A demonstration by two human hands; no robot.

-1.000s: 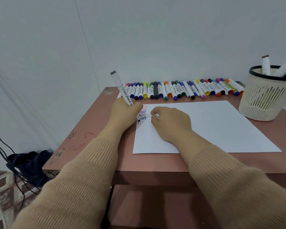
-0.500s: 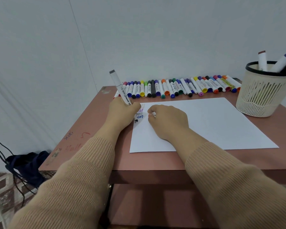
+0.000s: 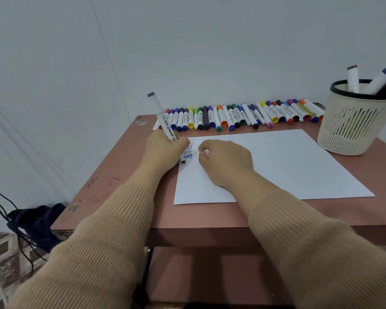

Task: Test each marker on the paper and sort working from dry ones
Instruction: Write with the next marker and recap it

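Note:
My left hand (image 3: 164, 150) grips a white marker (image 3: 162, 118) with a grey end. The marker stands tilted, its black tip (image 3: 183, 162) on the top left corner of the white paper (image 3: 288, 166). Three small lines of the word "test" (image 3: 187, 151) in different colours sit just above the tip. My right hand (image 3: 224, 162) rests on the paper beside them with curled fingers, pinching a small white piece (image 3: 206, 152) that looks like the marker's cap. A row of several capped markers (image 3: 243, 115) lies along the table's back edge.
A cream basket (image 3: 352, 128) with a black rim stands at the back right and holds three markers (image 3: 353, 78). The brown table (image 3: 112, 179) has scribbles near its left edge. A dark bag (image 3: 38, 221) and cables lie on the floor at the left.
Both hands stay almost where they were; the marker tip remains at the paper's corner. The view has shifted slightly.

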